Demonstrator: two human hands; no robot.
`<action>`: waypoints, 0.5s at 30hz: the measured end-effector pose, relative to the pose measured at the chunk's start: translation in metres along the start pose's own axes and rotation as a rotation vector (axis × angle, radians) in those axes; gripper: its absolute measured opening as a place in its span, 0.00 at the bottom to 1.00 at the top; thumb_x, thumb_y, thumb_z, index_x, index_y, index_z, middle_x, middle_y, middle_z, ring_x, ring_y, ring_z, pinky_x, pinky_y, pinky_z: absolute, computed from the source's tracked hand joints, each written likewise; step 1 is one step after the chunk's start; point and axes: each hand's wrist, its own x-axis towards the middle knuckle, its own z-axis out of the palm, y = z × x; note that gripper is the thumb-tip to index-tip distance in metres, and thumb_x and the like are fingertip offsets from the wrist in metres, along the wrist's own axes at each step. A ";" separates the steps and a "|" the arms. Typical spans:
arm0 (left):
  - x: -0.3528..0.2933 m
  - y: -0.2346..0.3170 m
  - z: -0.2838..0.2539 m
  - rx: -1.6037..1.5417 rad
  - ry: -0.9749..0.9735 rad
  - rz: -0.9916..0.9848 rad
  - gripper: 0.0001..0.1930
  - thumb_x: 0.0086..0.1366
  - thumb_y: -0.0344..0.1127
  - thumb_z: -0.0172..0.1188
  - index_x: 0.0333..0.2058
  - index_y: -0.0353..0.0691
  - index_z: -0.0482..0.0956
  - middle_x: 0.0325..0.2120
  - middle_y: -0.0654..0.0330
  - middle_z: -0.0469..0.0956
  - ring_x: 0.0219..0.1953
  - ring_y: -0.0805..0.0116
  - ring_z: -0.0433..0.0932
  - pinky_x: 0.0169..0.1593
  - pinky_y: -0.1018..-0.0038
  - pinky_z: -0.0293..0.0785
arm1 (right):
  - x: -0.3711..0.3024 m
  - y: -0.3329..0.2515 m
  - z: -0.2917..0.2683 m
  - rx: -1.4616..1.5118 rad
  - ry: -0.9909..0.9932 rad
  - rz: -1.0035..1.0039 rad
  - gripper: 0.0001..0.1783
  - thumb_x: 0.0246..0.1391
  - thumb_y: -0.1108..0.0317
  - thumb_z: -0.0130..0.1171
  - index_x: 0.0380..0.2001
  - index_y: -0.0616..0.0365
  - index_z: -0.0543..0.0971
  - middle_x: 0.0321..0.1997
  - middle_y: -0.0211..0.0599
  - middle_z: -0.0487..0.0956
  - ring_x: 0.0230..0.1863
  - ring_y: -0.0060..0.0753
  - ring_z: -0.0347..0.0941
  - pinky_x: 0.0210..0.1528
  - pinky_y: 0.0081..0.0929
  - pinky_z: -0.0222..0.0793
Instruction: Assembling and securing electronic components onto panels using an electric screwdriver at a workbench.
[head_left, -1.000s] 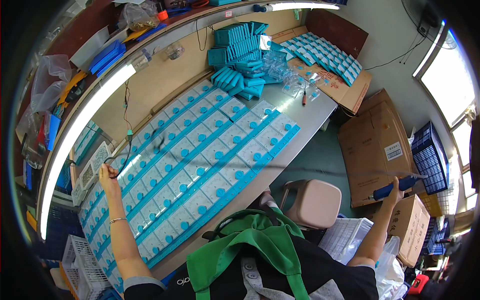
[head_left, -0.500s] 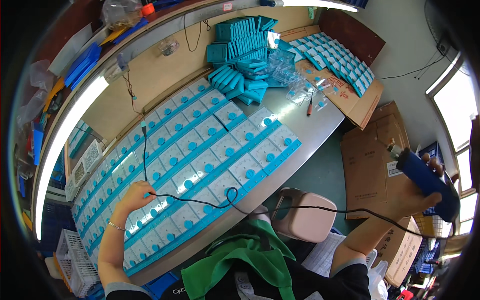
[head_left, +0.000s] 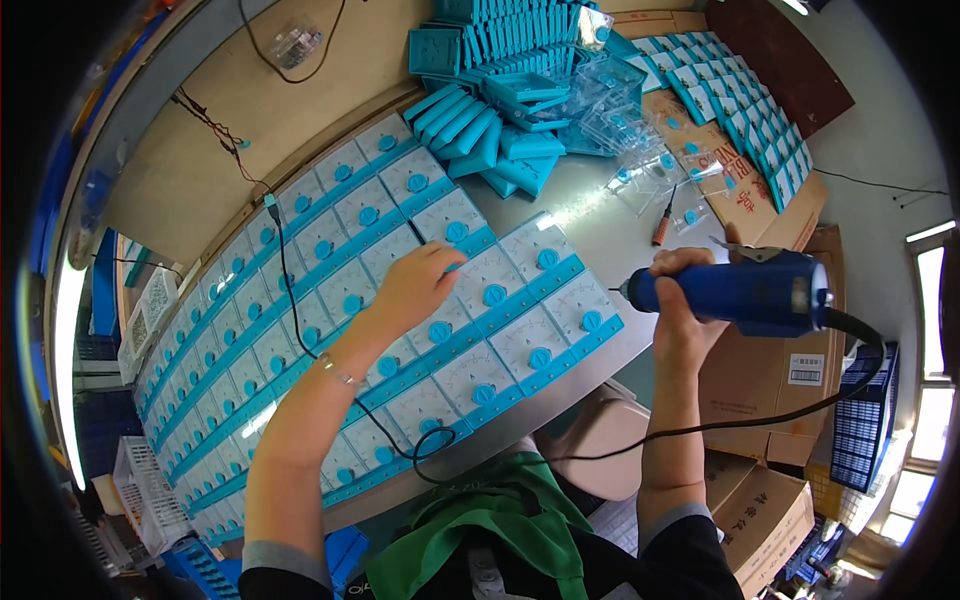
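In my right hand (head_left: 683, 305) is a blue electric screwdriver (head_left: 740, 296), its bit pointing left over the table's right edge. A black cord (head_left: 620, 455) runs from its rear end, loops near my body and passes under my left forearm to a connector (head_left: 271, 203) at the back of the table. My left hand (head_left: 412, 290) is over the rows of teal-and-white panel meters (head_left: 483, 295), fingers curled together close to one meter with a round teal knob (head_left: 457, 232). What those fingers hold, if anything, is hidden.
Stacked teal cases (head_left: 510, 130) and loose clear covers (head_left: 625, 115) stand at the back. A screwdriver with an orange handle (head_left: 662, 228) lies near them. More meters (head_left: 735, 105) rest on cardboard at the far right. A pink stool (head_left: 605, 440) and cartons (head_left: 760, 510) stand beside the table.
My left hand has let go of the cord and moved right and farther over the meters. My right hand has brought the electric screwdriver left, toward the table. The view has shifted too.
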 end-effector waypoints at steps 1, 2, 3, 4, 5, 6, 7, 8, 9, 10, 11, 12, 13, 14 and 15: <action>0.020 0.001 0.015 -0.026 0.066 0.021 0.10 0.59 0.27 0.59 0.41 0.40 0.77 0.40 0.55 0.77 0.41 0.54 0.77 0.42 0.65 0.74 | 0.005 0.009 -0.002 -0.094 -0.060 0.056 0.51 0.46 0.74 0.66 0.68 0.60 0.46 0.31 0.36 0.73 0.36 0.31 0.72 0.47 0.35 0.68; 0.038 0.001 0.030 -0.052 0.131 0.045 0.11 0.58 0.26 0.59 0.41 0.40 0.76 0.41 0.55 0.77 0.41 0.54 0.77 0.42 0.65 0.74 | 0.009 0.019 -0.004 -0.190 -0.119 0.109 0.51 0.45 0.74 0.67 0.67 0.61 0.46 0.31 0.36 0.73 0.35 0.31 0.72 0.47 0.34 0.68; 0.052 0.000 0.044 -0.057 0.129 0.038 0.11 0.58 0.26 0.59 0.41 0.40 0.76 0.41 0.55 0.77 0.41 0.54 0.77 0.42 0.65 0.74 | 0.013 0.030 -0.008 -0.218 -0.147 0.093 0.50 0.45 0.73 0.67 0.66 0.61 0.48 0.30 0.35 0.73 0.34 0.31 0.72 0.48 0.34 0.68; 0.065 -0.001 0.056 -0.024 0.179 0.077 0.12 0.58 0.26 0.59 0.42 0.39 0.76 0.43 0.56 0.77 0.43 0.53 0.76 0.44 0.65 0.74 | 0.014 0.040 -0.011 -0.216 -0.153 0.099 0.50 0.45 0.73 0.67 0.66 0.61 0.48 0.30 0.35 0.73 0.34 0.31 0.72 0.48 0.34 0.68; 0.072 -0.004 0.063 0.012 0.228 0.115 0.12 0.58 0.26 0.60 0.42 0.39 0.76 0.44 0.56 0.76 0.45 0.53 0.76 0.45 0.65 0.73 | 0.015 0.048 -0.014 -0.121 -0.152 0.112 0.49 0.46 0.73 0.67 0.66 0.62 0.48 0.30 0.34 0.73 0.34 0.31 0.72 0.48 0.34 0.68; 0.076 -0.005 0.068 0.010 0.224 0.108 0.12 0.58 0.26 0.60 0.42 0.39 0.76 0.44 0.56 0.76 0.45 0.53 0.76 0.45 0.65 0.73 | 0.017 0.052 -0.015 -0.030 -0.145 0.128 0.48 0.47 0.74 0.66 0.66 0.62 0.48 0.30 0.34 0.73 0.35 0.30 0.72 0.48 0.33 0.68; 0.080 -0.006 0.072 0.019 0.146 0.072 0.13 0.58 0.26 0.60 0.43 0.39 0.76 0.44 0.56 0.76 0.46 0.53 0.75 0.48 0.63 0.72 | 0.019 0.054 -0.010 0.048 -0.096 0.166 0.46 0.48 0.72 0.66 0.65 0.62 0.50 0.30 0.34 0.72 0.35 0.31 0.72 0.47 0.33 0.68; 0.083 -0.008 0.074 0.028 0.067 0.035 0.14 0.57 0.27 0.60 0.43 0.39 0.76 0.45 0.56 0.76 0.48 0.53 0.74 0.50 0.61 0.70 | 0.022 0.058 -0.009 0.051 -0.095 0.174 0.46 0.48 0.72 0.66 0.65 0.62 0.50 0.30 0.34 0.72 0.35 0.31 0.72 0.47 0.33 0.68; 0.083 -0.010 0.075 0.028 0.061 0.032 0.14 0.57 0.27 0.60 0.43 0.39 0.76 0.45 0.56 0.76 0.48 0.53 0.74 0.50 0.61 0.70 | 0.025 0.063 -0.008 0.006 -0.061 0.209 0.45 0.48 0.71 0.66 0.64 0.62 0.50 0.30 0.34 0.72 0.34 0.31 0.72 0.47 0.33 0.68; 0.078 -0.013 0.074 0.092 -0.002 0.042 0.15 0.58 0.28 0.60 0.45 0.40 0.75 0.47 0.56 0.75 0.51 0.54 0.72 0.53 0.59 0.68 | 0.028 0.067 -0.007 -0.037 -0.026 0.243 0.45 0.49 0.69 0.67 0.63 0.62 0.51 0.30 0.33 0.72 0.34 0.30 0.72 0.47 0.34 0.68; 0.074 -0.015 0.073 0.157 -0.065 0.052 0.16 0.59 0.28 0.60 0.47 0.41 0.74 0.49 0.57 0.75 0.54 0.55 0.71 0.56 0.58 0.66 | 0.029 0.069 -0.006 -0.024 -0.017 0.272 0.44 0.49 0.68 0.66 0.62 0.63 0.52 0.30 0.33 0.72 0.34 0.30 0.72 0.47 0.33 0.68; 0.071 -0.020 0.070 0.169 -0.068 0.046 0.16 0.59 0.28 0.60 0.47 0.41 0.74 0.49 0.57 0.75 0.54 0.55 0.71 0.56 0.58 0.66 | 0.029 0.075 -0.007 -0.012 -0.016 0.276 0.44 0.49 0.68 0.66 0.62 0.63 0.52 0.30 0.33 0.72 0.34 0.30 0.72 0.47 0.33 0.68; 0.069 -0.024 0.067 0.230 0.025 0.060 0.17 0.60 0.29 0.58 0.50 0.42 0.73 0.52 0.57 0.73 0.57 0.56 0.68 0.59 0.57 0.63 | 0.028 0.082 -0.013 -0.036 -0.044 0.245 0.44 0.49 0.68 0.66 0.62 0.64 0.52 0.29 0.33 0.72 0.34 0.30 0.72 0.46 0.33 0.68; 0.068 -0.028 0.064 0.292 0.118 0.075 0.19 0.62 0.29 0.57 0.53 0.43 0.71 0.54 0.57 0.71 0.60 0.56 0.66 0.62 0.56 0.60 | 0.028 0.087 -0.018 -0.061 -0.072 0.212 0.44 0.49 0.67 0.66 0.62 0.65 0.52 0.29 0.33 0.73 0.33 0.30 0.72 0.46 0.33 0.68; 0.065 -0.036 0.062 0.306 0.114 0.065 0.19 0.62 0.29 0.57 0.53 0.43 0.71 0.54 0.57 0.71 0.60 0.56 0.66 0.62 0.56 0.60 | 0.031 0.088 -0.021 -0.069 -0.082 0.204 0.45 0.48 0.65 0.68 0.61 0.66 0.52 0.29 0.33 0.73 0.33 0.30 0.72 0.45 0.33 0.68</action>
